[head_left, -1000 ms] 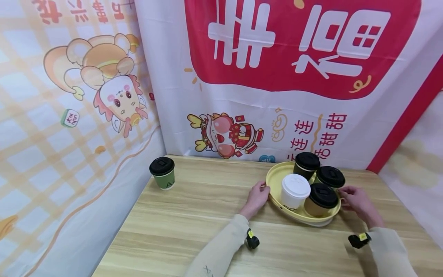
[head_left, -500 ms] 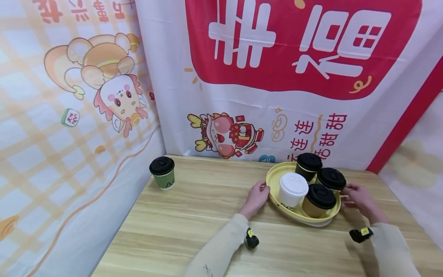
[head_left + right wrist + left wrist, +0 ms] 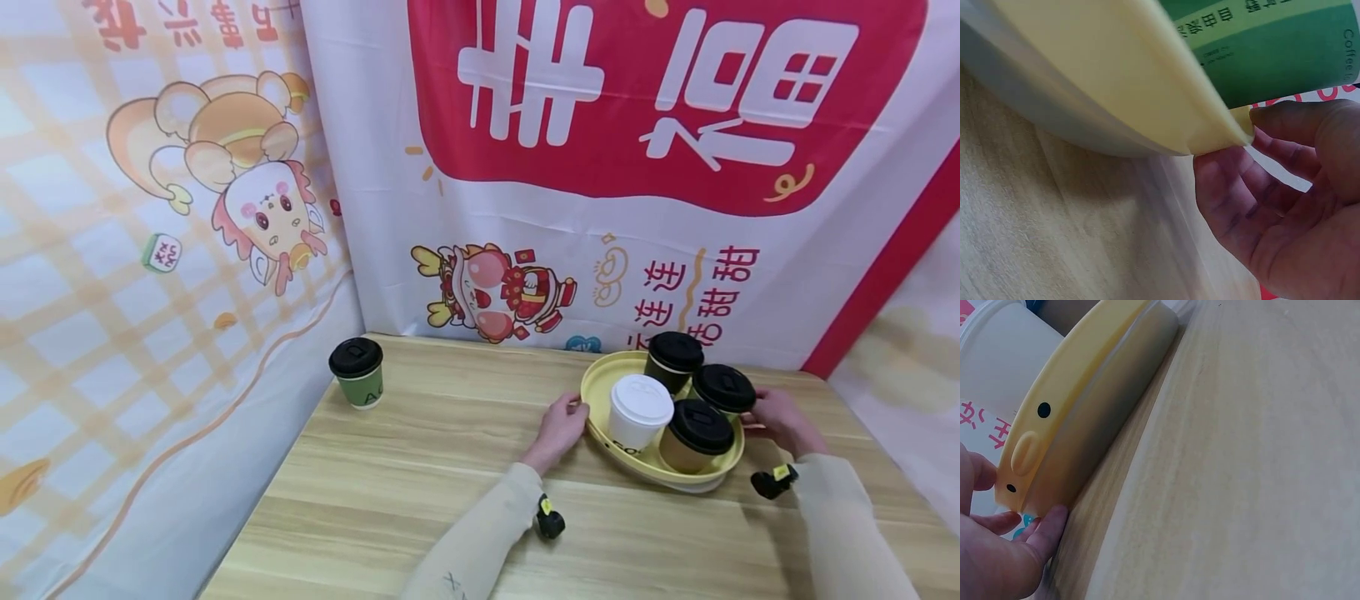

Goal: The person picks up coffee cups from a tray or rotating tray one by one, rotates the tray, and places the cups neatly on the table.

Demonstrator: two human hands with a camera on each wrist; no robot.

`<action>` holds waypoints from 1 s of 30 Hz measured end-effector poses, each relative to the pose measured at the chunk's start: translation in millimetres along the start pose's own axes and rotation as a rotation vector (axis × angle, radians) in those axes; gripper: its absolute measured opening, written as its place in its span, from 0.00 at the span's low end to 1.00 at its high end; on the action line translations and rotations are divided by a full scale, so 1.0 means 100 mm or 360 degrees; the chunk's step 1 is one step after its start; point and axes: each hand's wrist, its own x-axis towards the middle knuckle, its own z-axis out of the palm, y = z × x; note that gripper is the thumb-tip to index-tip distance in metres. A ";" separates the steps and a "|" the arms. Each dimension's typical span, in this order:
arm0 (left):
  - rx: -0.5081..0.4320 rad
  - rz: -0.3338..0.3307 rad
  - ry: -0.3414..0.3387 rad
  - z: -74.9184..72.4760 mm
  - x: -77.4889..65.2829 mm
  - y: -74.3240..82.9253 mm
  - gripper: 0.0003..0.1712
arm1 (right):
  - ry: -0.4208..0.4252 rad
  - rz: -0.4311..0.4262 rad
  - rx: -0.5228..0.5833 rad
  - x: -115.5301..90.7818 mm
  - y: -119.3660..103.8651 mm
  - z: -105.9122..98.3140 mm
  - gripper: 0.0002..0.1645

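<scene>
A round yellow tray [image 3: 597, 392] with a pale base stands at the right of the table. It carries a white cup [image 3: 637, 412], a brown cup [image 3: 686, 454] with a black lid, a dark cup [image 3: 670, 379], and a green cup [image 3: 1272, 62] with a black lid. My left hand [image 3: 558, 429] pinches the tray's left rim, thumb above and fingers below, beside the black dots on its wall. At the opposite edge, my right hand [image 3: 1297, 200] grips the rim, its thumb over the top next to the green cup and its fingers curled underneath.
Another green cup [image 3: 360, 383] with a black lid stands at the table's back left corner. A printed white and red cloth [image 3: 480, 208] hangs along the back edge, with a checked cloth [image 3: 150, 250] on the left side. Wooden tabletop [image 3: 420, 450] stretches between cup and tray.
My right hand has shifted slightly along the tray's right rim, and its sleeve has moved in a little. The cups' positions within the tray have changed slightly. My left hand keeps its hold.
</scene>
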 end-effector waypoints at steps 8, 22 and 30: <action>0.0002 0.0013 0.0017 0.02 0.00 0.02 0.23 | 0.0025 -0.0048 -0.0016 -0.06 0.02 0.03 0.10; -0.0061 -0.0005 0.0009 0.02 0.02 -0.01 0.24 | 0.0127 -0.0121 -0.0118 -0.26 0.14 0.18 0.20; -0.0052 -0.0015 0.0000 0.04 0.02 -0.02 0.23 | 0.0140 -0.0161 -0.0043 -0.38 0.18 0.23 0.08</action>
